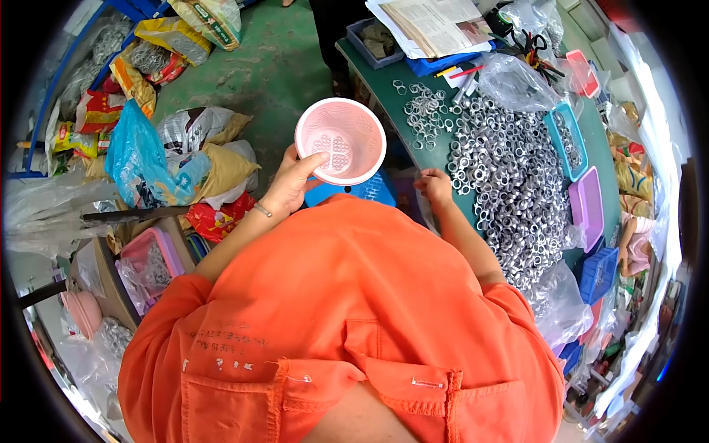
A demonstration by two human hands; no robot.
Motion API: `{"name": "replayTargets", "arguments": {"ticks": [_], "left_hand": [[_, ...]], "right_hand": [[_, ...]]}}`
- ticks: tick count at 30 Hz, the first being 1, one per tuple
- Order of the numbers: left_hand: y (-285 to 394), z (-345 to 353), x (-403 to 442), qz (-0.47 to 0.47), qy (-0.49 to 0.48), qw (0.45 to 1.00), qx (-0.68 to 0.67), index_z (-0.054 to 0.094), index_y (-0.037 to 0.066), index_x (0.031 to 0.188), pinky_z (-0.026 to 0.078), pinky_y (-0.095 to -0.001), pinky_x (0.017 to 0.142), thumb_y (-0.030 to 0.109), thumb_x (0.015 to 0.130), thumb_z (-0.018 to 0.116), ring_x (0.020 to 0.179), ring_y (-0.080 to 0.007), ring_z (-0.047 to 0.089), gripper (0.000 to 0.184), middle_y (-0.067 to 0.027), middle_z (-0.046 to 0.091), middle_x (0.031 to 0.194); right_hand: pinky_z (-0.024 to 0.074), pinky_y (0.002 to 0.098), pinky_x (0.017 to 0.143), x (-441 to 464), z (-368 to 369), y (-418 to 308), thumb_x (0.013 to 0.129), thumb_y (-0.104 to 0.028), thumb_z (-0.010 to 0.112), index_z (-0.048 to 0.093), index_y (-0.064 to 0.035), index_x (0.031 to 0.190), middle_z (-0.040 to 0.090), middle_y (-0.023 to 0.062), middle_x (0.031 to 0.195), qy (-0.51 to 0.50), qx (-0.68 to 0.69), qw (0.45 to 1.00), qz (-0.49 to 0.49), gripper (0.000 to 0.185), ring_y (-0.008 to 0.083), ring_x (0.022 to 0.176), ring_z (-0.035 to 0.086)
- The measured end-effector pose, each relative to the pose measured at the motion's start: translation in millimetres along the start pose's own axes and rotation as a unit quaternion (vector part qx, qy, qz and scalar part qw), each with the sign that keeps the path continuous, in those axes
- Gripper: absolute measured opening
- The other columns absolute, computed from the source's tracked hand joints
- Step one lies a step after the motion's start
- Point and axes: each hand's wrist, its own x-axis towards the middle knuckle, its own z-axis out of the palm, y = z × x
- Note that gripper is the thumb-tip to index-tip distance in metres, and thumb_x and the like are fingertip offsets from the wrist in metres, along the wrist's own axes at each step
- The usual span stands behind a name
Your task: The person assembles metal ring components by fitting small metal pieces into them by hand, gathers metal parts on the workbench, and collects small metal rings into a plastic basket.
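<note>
My left hand (294,179) grips the rim of a round pink plastic basket (363,134), with the thumb inside and the fingers outside. The basket is tipped so its perforated bottom shows, and nothing lies in it. Beside the green table's near edge, my right hand (434,186) has its fingers curled together. Whatever those fingers may hold is too small or hidden to make out. To the right of that hand, a large heap of silvery metal ring clamps (517,192) covers the green table (384,85). A smaller loose group of rings (427,118) lies farther back.
A turquoise tray (567,140) of small parts and a purple tray (587,209) line the table's far side. Newspaper (436,26) and clear plastic bags (517,81) lie at the back. Filled sacks (229,166) and a blue bag (136,159) stand on the floor at left.
</note>
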Motion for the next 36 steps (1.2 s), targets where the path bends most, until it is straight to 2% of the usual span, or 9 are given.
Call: {"name": "replayTargets", "arguments": {"ticks": [2, 5, 7, 16, 18, 31, 33, 36], "left_hand": [[0.5, 0.3, 1.0, 0.0, -0.005, 1.0, 0.002, 0.034, 0.012, 0.131, 0.044, -0.0378, 0.088, 0.026, 0.081, 0.066, 0.109, -0.019, 0.052, 0.061, -0.0082, 0.05, 0.121], [0.0, -0.9, 2.6, 0.0, -0.013, 1.0, 0.003, 0.036, 0.011, 0.13, 0.044, -0.0377, 0.089, 0.026, 0.081, 0.066, 0.109, -0.0189, 0.052, 0.059, -0.0082, 0.051, 0.119], [0.0, -1.6, 3.0, 0.0, -0.016, 1.0, 0.001, 0.037, 0.011, 0.13, 0.044, -0.0377, 0.089, 0.026, 0.081, 0.066, 0.109, -0.0188, 0.052, 0.058, -0.0082, 0.052, 0.119], [0.5, -1.4, 1.1, -0.003, -0.014, 1.0, -0.008, 0.036, 0.012, 0.131, 0.043, -0.0388, 0.09, 0.026, 0.081, 0.066, 0.111, -0.0193, 0.051, 0.06, -0.0075, 0.05, 0.121], [1.7, -0.6, 0.0, 0.005, -0.007, 1.0, -0.023, 0.032, 0.007, 0.128, 0.049, -0.0367, 0.084, 0.024, 0.077, 0.071, 0.105, -0.0186, 0.054, 0.066, -0.0103, 0.051, 0.116], [0.4, -0.3, 2.1, 0.009, -0.012, 1.0, -0.012, 0.032, 0.006, 0.128, 0.05, -0.0348, 0.082, 0.023, 0.079, 0.069, 0.103, -0.0176, 0.055, 0.064, -0.0103, 0.05, 0.116], [-1.0, -0.6, 3.4, -0.003, -0.018, 1.0, -0.004, 0.036, 0.011, 0.13, 0.044, -0.0374, 0.089, 0.024, 0.081, 0.066, 0.11, -0.0181, 0.05, 0.059, -0.0077, 0.049, 0.121], [-0.4, 0.1, 4.0, -0.001, -0.019, 1.0, -0.004, 0.037, 0.011, 0.129, 0.044, -0.0369, 0.088, 0.024, 0.081, 0.066, 0.109, -0.0185, 0.051, 0.058, -0.008, 0.05, 0.12]], "right_hand": [[0.0456, 0.0266, 0.054, 0.5, -0.5, -0.7, 0.082, -0.003, 0.05, 0.058, -0.0012, 0.094, 0.063, 0.0095, 0.071, 0.003, 0.005, 1.0, 0.011, 0.015, 0.0178, 0.062, 0.061], [0.0429, 0.0251, 0.051, 2.8, -2.1, 2.7, 0.082, -0.005, 0.05, 0.058, -0.0026, 0.094, 0.063, 0.0093, 0.07, 0.005, 0.001, 1.0, 0.007, 0.015, 0.0173, 0.062, 0.061], [0.0422, 0.0274, 0.055, 3.7, -3.3, 3.6, 0.083, -0.008, 0.048, 0.056, -0.0068, 0.095, 0.065, 0.0077, 0.074, -0.014, -0.017, 1.0, 0.012, 0.014, 0.0167, 0.067, 0.062], [0.0426, 0.0277, 0.055, 5.9, -3.7, 3.2, 0.082, -0.008, 0.049, 0.056, -0.0059, 0.095, 0.065, 0.009, 0.074, -0.019, -0.006, 1.0, 0.018, 0.014, 0.0177, 0.067, 0.062], [0.0428, 0.0278, 0.055, 4.8, -3.5, 1.5, 0.082, -0.008, 0.049, 0.056, -0.0056, 0.094, 0.065, 0.0091, 0.074, -0.018, -0.005, 1.0, 0.021, 0.014, 0.0178, 0.067, 0.062], [0.0431, 0.0279, 0.055, -2.7, -1.0, -6.8, 0.081, -0.006, 0.049, 0.056, -0.0056, 0.091, 0.065, 0.0096, 0.073, -0.003, 0.02, 0.999, 0.039, 0.012, 0.0178, 0.064, 0.061], [0.0429, 0.0278, 0.054, -0.2, -0.6, -4.2, 0.081, -0.006, 0.049, 0.056, -0.0054, 0.091, 0.065, 0.0097, 0.073, -0.003, 0.026, 0.999, 0.037, 0.012, 0.0179, 0.063, 0.06], [0.0424, 0.0275, 0.052, 3.3, -2.8, -0.3, 0.079, -0.005, 0.05, 0.056, -0.005, 0.09, 0.064, 0.0099, 0.072, -0.004, 0.029, 0.999, 0.031, 0.012, 0.0177, 0.061, 0.059]]}}
